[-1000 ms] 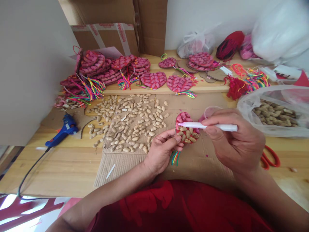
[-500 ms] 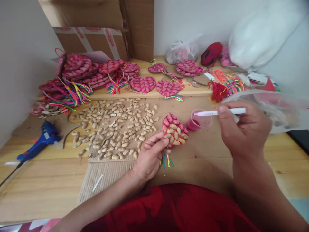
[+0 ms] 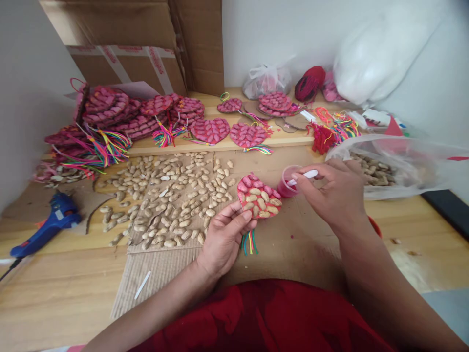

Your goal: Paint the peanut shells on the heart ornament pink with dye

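My left hand (image 3: 227, 235) pinches a peanut-covered ornament (image 3: 261, 195) by its lower left edge. Pink peanuts line the ornament's upper rim, while plain tan ones fill its middle and lower part. Coloured threads (image 3: 249, 242) hang below it. In my right hand (image 3: 334, 191) is a white felt-tip pen (image 3: 310, 174), slanted down with its tip inside a clear plastic cup (image 3: 293, 169) of pink liquid. The cup stands on cardboard just right of the ornament. My fingers cover part of the pen.
Loose peanuts (image 3: 183, 205) spread over cardboard on the left, with a blue glue gun (image 3: 46, 225) beyond. Finished pink ornaments (image 3: 208, 131) line a raised wooden ledge at the back. A plastic bag of peanuts (image 3: 410, 168) lies right of my right hand.
My right hand has moved left and down, bringing the pen from above the cup's right side into the cup. My left hand still holds the ornament. The view has shifted slightly.
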Demonstrator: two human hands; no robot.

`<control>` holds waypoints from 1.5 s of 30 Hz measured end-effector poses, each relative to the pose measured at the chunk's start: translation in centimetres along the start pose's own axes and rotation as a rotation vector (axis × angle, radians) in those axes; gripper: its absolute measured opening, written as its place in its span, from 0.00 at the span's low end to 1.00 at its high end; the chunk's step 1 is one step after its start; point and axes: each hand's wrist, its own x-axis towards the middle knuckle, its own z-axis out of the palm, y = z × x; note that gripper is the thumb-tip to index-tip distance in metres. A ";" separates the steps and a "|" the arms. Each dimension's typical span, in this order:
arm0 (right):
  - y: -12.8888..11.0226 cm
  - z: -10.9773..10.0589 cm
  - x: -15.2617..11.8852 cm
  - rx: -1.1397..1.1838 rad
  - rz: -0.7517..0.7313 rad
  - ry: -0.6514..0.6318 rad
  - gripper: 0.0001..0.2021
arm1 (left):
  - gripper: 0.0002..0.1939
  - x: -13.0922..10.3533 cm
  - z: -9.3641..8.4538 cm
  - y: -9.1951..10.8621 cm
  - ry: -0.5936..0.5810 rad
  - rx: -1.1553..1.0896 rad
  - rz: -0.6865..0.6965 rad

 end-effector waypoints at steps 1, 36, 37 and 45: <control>0.0 0.0 0.0 -0.008 0.001 -0.004 0.10 | 0.08 0.0 0.0 0.0 -0.004 0.001 0.005; -6.0 -2.7 -1.2 0.816 -0.032 -0.072 0.05 | 0.10 0.2 -0.1 -0.2 -0.055 0.029 -0.028; -6.2 -2.5 -1.3 0.812 -0.055 -0.088 0.06 | 0.11 0.2 -0.1 -0.2 -0.055 0.029 -0.032; -6.1 -2.0 -1.4 0.785 -0.095 -0.095 0.07 | 0.12 0.1 0.1 -0.1 -0.043 0.034 -0.048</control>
